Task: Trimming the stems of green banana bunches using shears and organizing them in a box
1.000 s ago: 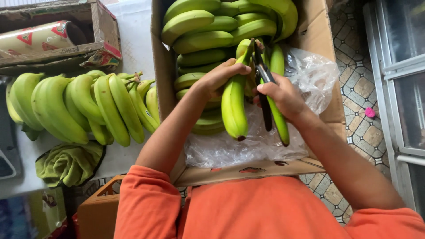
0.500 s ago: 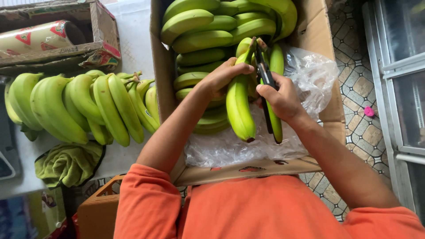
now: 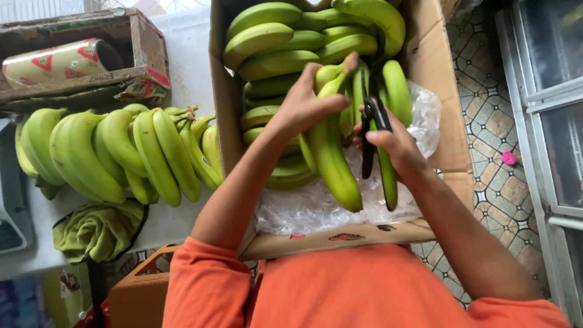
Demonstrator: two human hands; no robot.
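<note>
The left hand [image 3: 306, 103] is clenched around the upper part of a small cluster of green, curved bananas [image 3: 334, 155], thumb pointing toward the stem end, fingers wrapped over the far side. The cluster hangs downward from that grasp, its longest fruit ending just above the near flap of the box. Just to the right, the right hand [image 3: 395, 146] grasps a pair of black-handled cutters [image 3: 370, 121], fingers closed on the handles; the tool stands upright with its tip at the crown of the cluster, right beside the left thumb. Whether the blades are biting into the stem cannot be told. One slim banana of the cluster runs down behind the right hand's knuckles.

Both hands work over an open brown cardboard box [image 3: 446, 121] lined with crumpled clear plastic sheet [image 3: 303, 209]. Further hands of green bananas [image 3: 291, 36] lie stacked in the far half of the box, under and beyond the held cluster.

Left of the box, on a white table surface [image 3: 176, 61], lies a large separate bunch of green bananas [image 3: 115, 155]. Near it sits a crumpled green cloth [image 3: 97, 231], and beyond it a shallow worn cardboard tray [image 3: 91, 79] holding a printed roll [image 3: 61, 61]. The patterned tile floor [image 3: 486, 121] shows at right.
</note>
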